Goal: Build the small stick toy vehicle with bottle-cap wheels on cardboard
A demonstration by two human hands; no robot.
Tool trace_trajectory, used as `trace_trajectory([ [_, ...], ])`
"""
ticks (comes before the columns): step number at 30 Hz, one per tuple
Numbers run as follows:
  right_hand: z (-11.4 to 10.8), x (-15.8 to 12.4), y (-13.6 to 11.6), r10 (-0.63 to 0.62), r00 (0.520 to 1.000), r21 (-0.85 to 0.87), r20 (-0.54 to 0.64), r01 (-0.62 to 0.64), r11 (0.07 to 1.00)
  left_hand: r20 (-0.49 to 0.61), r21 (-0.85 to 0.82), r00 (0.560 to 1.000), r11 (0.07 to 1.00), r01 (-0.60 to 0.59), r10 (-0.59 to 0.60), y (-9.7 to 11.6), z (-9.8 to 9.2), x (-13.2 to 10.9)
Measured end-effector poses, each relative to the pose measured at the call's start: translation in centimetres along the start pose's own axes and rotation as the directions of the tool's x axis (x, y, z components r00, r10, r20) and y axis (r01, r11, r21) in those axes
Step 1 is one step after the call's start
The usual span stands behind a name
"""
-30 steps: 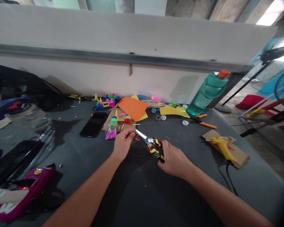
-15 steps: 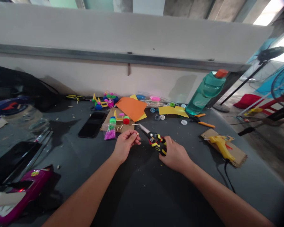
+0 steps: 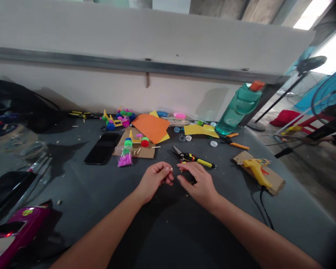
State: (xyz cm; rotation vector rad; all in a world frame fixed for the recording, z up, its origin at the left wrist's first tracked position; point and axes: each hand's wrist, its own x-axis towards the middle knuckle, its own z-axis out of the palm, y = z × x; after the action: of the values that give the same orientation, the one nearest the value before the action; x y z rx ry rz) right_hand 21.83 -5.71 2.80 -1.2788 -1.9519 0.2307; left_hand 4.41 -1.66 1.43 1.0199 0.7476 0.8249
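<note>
readable text: none | teal bottle (image 3: 238,108) — pale marking (image 3: 232,121), too blurred | purple device (image 3: 35,223) — sticker (image 3: 27,212), unreadable

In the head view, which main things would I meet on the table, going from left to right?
Purple device, black phone, orange paper, yellow-handled cutters, yellow glue gun.

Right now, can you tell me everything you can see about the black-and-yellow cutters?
The cutters lie on the dark grey table, just past the open right hand. Their pointed blades look like metal, spread apart and aimed away and to the left. Behind the blades is a dark middle part. One yellow-and-black handle, maybe plastic or rubber, stretches out to the right. The hand hides some of the rest, and I can't tell whether it touches them.
</note>
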Motion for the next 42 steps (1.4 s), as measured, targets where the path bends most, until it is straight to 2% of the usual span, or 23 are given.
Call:
trace_trajectory([
  [3, 0.4, -0.1, -1.2, 0.037, 0.999, 0.209, 0.007, -0.038, 0.977, 0.040, 0.063, 0.999, 0.998, 0.016, -0.018, -0.1, 0.6, -0.1],
  [8, 0.5, -0.1, -1.5, 0.127, 0.989, 0.297, -0.078, -0.099, 0.950, 0.098, 0.156, 0.995, 0.988, 0.017, -0.033, 0.0, 1.3, -0.5],
  [10, 0.4, -0.1, -1.4, 0.165, 0.983, 0.343, -0.077, -0.129, 0.930, 0.110, 0.158, 0.994, 0.987, 0.011, -0.029, 0.0, 1.3, -0.5],
  [15, 0.3, -0.2, -1.0, 0.379, 0.924, 0.480, -0.058, -0.307, 0.822, 0.132, 0.095, 0.990, 0.995, 0.039, -0.052, -0.2, 1.0, -0.3],
  [17, 0.3, -0.2, -0.8, 0.408, 0.912, 0.474, -0.049, -0.338, 0.813, 0.120, 0.062, 0.991, 0.997, 0.053, -0.060, -0.2, 0.9, -0.3],
  [23, 0.6, -0.2, -0.9, 0.320, 0.947, 0.438, -0.039, -0.272, 0.857, 0.130, 0.034, 0.988, 0.996, 0.077, -0.081, -0.1, 0.8, -0.2],
  [29, 0.8, -0.3, -1.3, 0.221, 0.974, 0.368, -0.041, -0.191, 0.910, 0.133, 0.151, 0.990, 0.988, 0.026, -0.047, -0.3, 1.1, -0.3],
  [32, 0.9, -0.6, -0.9, 0.285, 0.957, 0.329, -0.056, -0.251, 0.910, 0.131, 0.244, 0.991, 0.970, -0.003, -0.030, -0.7, 1.3, -0.4],
  [34, 1.1, -0.7, -0.3, 0.375, 0.923, 0.328, -0.089, -0.329, 0.886, 0.103, 0.319, 0.995, 0.947, -0.021, -0.013, -0.7, 1.2, -0.4],
  [36, 1.3, -0.8, 0.4, 0.402, 0.906, 0.319, -0.134, -0.345, 0.883, 0.025, 0.455, 0.997, 0.888, -0.073, 0.069, -0.3, 0.5, -0.4],
  [37, 1.4, -0.8, 0.7, 0.378, 0.914, 0.295, -0.148, -0.324, 0.899, -0.032, 0.551, 0.988, 0.827, -0.111, 0.154, 0.1, -0.1, -0.3],
  [38, 1.5, -0.8, 0.9, 0.333, 0.930, 0.263, -0.155, -0.286, 0.922, -0.072, 0.679, 0.961, 0.719, -0.150, 0.268, 0.6, -0.9, -0.3],
  [39, 1.6, -0.8, 1.0, 0.279, 0.948, 0.228, -0.153, -0.241, 0.944, -0.087, 0.804, 0.923, 0.573, -0.158, 0.376, 1.2, -1.9, -0.2],
  [40, 1.7, -0.9, 1.0, 0.225, 0.964, 0.198, -0.142, -0.195, 0.961, -0.106, 0.895, 0.876, 0.429, -0.122, 0.471, 1.8, -3.0, -0.1],
  [42, 1.8, -0.9, 0.9, 0.149, 0.981, 0.166, -0.123, -0.128, 0.978, -0.131, 0.980, 0.810, 0.198, 0.019, 0.571, 2.8, -5.2, 0.1],
])
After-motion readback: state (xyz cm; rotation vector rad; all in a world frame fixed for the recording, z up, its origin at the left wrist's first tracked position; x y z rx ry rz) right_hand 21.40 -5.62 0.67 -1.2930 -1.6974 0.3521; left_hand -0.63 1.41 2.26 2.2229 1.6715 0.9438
